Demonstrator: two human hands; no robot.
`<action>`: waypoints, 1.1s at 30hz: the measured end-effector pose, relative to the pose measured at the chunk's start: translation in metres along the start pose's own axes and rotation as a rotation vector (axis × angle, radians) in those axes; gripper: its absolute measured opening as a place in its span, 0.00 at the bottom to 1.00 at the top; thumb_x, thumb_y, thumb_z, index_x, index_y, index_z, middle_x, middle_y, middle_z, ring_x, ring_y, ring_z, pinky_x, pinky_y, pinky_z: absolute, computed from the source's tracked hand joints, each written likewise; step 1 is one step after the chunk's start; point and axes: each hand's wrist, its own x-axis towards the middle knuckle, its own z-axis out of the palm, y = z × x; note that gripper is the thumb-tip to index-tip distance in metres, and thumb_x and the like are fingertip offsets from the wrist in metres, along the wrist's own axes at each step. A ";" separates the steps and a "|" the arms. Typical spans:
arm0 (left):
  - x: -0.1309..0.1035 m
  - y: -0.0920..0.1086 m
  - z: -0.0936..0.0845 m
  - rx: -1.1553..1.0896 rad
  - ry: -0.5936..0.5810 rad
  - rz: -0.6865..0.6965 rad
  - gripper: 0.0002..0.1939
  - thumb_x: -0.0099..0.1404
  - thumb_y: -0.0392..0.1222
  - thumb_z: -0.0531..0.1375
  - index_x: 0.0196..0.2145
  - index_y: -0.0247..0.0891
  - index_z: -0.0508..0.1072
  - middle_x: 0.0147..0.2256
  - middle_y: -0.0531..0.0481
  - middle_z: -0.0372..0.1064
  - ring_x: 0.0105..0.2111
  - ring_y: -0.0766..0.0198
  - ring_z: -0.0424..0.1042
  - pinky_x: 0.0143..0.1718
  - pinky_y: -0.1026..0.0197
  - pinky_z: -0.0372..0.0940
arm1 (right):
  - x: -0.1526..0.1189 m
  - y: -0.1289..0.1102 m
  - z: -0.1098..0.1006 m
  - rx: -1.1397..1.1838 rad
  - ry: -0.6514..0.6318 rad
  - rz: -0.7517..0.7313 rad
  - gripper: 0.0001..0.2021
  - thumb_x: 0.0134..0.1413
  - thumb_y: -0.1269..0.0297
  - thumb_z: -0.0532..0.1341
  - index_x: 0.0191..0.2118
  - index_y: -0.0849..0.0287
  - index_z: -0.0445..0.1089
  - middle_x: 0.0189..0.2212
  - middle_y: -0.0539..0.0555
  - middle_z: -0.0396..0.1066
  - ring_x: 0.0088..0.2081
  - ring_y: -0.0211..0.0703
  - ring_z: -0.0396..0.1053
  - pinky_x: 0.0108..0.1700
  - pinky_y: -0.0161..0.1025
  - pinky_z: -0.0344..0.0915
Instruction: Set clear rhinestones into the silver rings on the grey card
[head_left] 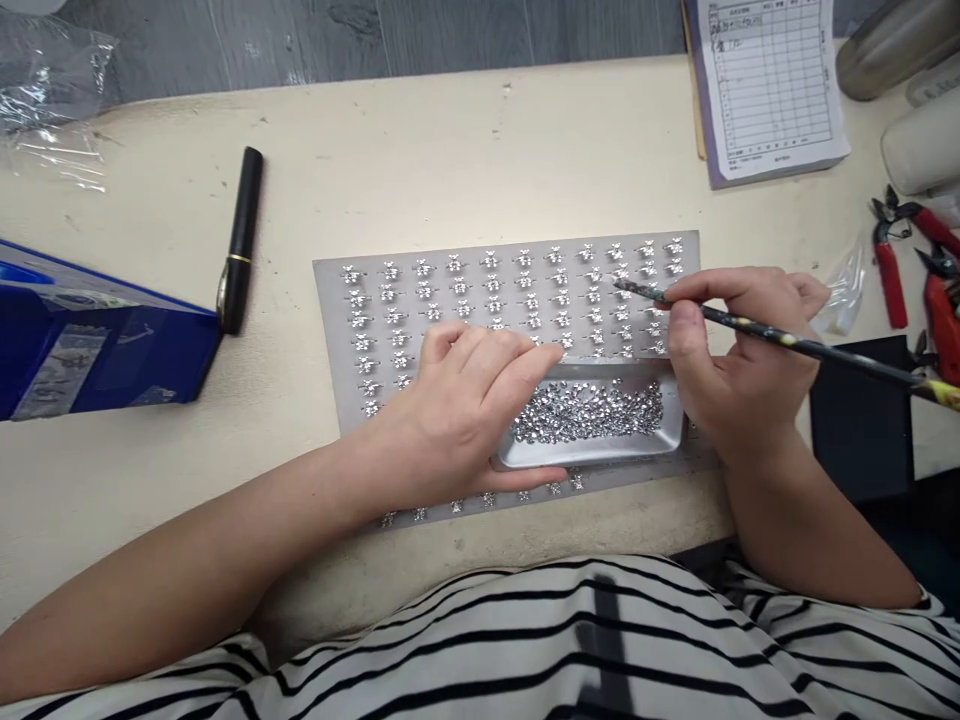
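My left hand [472,410] grips the left end of a small silver tray [592,457], thumb along its near edge and fingers at the far one. Many tiny shiny rhinestones [592,412] lie heaped in it. The tray is above a grey sheet [334,330] set with rows of small silver bear-shaped pieces [491,260], some hidden by my hands and the tray. In a pinch, my right hand [739,360] holds a thin, dark, paint-flecked stick [810,347]. Its tip points left, over the upper right rows; whether it touches a piece I cannot tell.
A black pen [242,240] and a blue box [105,340] are at the left, with clear plastic wrap [52,90] behind. A form pad [772,90] lies at the back right. Red-handled pliers [889,270], metal and white containers, and a dark flat block [862,420] are at the right.
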 end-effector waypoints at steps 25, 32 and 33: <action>0.000 0.000 -0.002 -0.013 -0.013 -0.025 0.37 0.66 0.61 0.62 0.60 0.30 0.60 0.49 0.38 0.70 0.46 0.51 0.69 0.51 0.47 0.56 | 0.000 0.000 0.001 -0.027 -0.030 0.051 0.06 0.61 0.64 0.58 0.40 0.47 0.72 0.35 0.45 0.77 0.37 0.42 0.72 0.51 0.51 0.56; 0.000 0.001 -0.003 -0.007 -0.022 -0.018 0.37 0.67 0.61 0.62 0.60 0.28 0.60 0.50 0.36 0.70 0.46 0.50 0.69 0.50 0.47 0.55 | 0.000 0.000 0.001 0.003 -0.029 0.041 0.05 0.61 0.64 0.59 0.39 0.49 0.71 0.35 0.45 0.77 0.38 0.41 0.73 0.51 0.51 0.56; 0.000 0.001 -0.003 -0.006 -0.024 -0.020 0.38 0.67 0.61 0.62 0.60 0.28 0.60 0.50 0.36 0.70 0.46 0.50 0.69 0.50 0.47 0.55 | -0.001 0.000 0.001 0.001 -0.037 0.046 0.05 0.61 0.64 0.59 0.39 0.48 0.71 0.35 0.45 0.77 0.38 0.41 0.73 0.51 0.51 0.56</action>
